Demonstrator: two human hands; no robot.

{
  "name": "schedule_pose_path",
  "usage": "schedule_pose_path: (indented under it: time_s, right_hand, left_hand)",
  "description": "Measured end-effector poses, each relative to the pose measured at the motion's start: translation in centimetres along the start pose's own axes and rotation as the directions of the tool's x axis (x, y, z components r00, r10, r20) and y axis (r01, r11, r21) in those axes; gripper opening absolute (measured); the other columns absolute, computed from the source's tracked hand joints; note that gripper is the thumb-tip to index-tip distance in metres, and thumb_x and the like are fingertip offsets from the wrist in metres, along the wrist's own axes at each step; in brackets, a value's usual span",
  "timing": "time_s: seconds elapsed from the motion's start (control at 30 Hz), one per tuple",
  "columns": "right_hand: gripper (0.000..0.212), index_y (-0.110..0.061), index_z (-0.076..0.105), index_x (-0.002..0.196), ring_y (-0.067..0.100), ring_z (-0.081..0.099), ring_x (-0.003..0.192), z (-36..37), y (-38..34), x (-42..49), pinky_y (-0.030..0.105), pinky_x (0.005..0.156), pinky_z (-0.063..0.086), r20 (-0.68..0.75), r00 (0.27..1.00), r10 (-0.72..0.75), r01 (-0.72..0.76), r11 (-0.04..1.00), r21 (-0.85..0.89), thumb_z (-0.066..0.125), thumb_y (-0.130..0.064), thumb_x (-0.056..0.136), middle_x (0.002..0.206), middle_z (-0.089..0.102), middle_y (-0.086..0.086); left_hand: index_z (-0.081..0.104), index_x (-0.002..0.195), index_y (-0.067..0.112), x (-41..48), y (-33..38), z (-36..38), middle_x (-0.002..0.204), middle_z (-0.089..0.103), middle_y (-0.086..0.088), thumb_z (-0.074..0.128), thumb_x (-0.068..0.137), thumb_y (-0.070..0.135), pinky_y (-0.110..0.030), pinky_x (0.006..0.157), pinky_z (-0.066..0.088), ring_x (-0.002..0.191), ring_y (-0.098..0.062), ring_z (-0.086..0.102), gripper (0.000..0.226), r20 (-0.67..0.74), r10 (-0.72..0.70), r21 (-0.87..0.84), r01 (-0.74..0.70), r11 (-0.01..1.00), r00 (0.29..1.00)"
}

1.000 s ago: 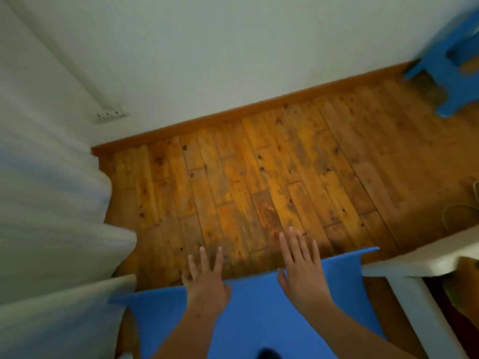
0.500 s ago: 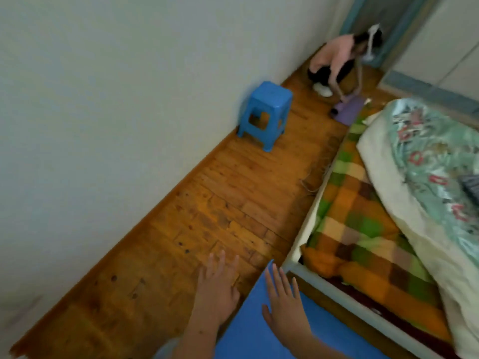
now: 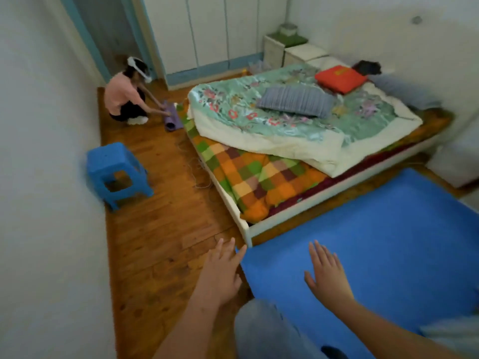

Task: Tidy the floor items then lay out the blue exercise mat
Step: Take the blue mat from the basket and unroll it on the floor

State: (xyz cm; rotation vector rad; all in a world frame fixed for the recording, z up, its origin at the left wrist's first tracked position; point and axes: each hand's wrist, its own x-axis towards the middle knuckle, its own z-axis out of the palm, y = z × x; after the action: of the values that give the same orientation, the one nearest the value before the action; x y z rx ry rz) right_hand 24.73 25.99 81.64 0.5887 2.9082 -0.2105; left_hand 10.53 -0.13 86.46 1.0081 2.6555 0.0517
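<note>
Left hand (image 3: 223, 268) and right hand (image 3: 328, 274) flat and empty at the near-left end of the blue exercise mat (image 3: 388, 242).
The right hand rests palm-down on the mat, fingers straight and slightly spread. The left hand is equally flat and sits at the mat's left edge, mostly over the wooden floor (image 3: 160, 242); contact with the corner cannot be confirmed. The mat lies unrolled, its long axis running from the hands away to the right, alongside the white bed frame (image 3: 285, 211). Any smoothing is judged to fall to the right hand. No writing is legible; marks on the red item (image 3: 339, 79) are blurred.
</note>
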Motion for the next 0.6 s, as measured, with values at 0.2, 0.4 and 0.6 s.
schedule_pose_path:
  time_s: [0.2,0.4,0.6]
  right_hand:
    - [0.077,-0.015,0.002,0.156,0.022,0.011,0.150,1.7,4.5,-9.9,0.040,0.121,0.010,0.064,0.940,0.336,-0.338,0.941,0.015,0.038,-0.046,0.095,0.163,0.007,0.003]
    - [0.077,-0.016,0.003,0.156,0.020,0.014,0.149,4.7,5.4,-17.1,0.039,0.121,0.012,0.100,0.837,0.538,-0.546,0.832,0.100,0.038,-0.047,0.094,0.163,0.009,0.002]
    - [0.078,-0.019,0.000,0.156,0.021,0.008,0.150,7.5,5.1,-20.4,0.039,0.122,0.009,0.165,0.740,0.653,-0.673,0.712,0.201,0.037,-0.049,0.095,0.164,0.005,0.001]
  left_hand:
    - [0.000,0.155,0.039,1.6,4.3,-0.6,0.165,0.003,0.003,0.037,0.095,0.042,-0.048,0.120,0.017,0.152,-0.027,-0.002,0.070,0.029,0.216,0.076,-0.218,0.973,0.976]
    - [-0.006,0.155,0.038,2.8,10.2,2.0,0.165,-0.006,0.001,0.043,0.098,0.040,-0.050,0.121,0.015,0.151,-0.030,-0.008,0.074,0.190,0.408,0.105,-0.431,0.896,0.893]
    - [-0.005,0.155,0.035,3.7,14.7,4.7,0.165,-0.007,0.000,0.046,0.098,0.037,-0.050,0.122,0.013,0.151,-0.030,-0.009,0.077,0.330,0.500,0.142,-0.566,0.812,0.801]
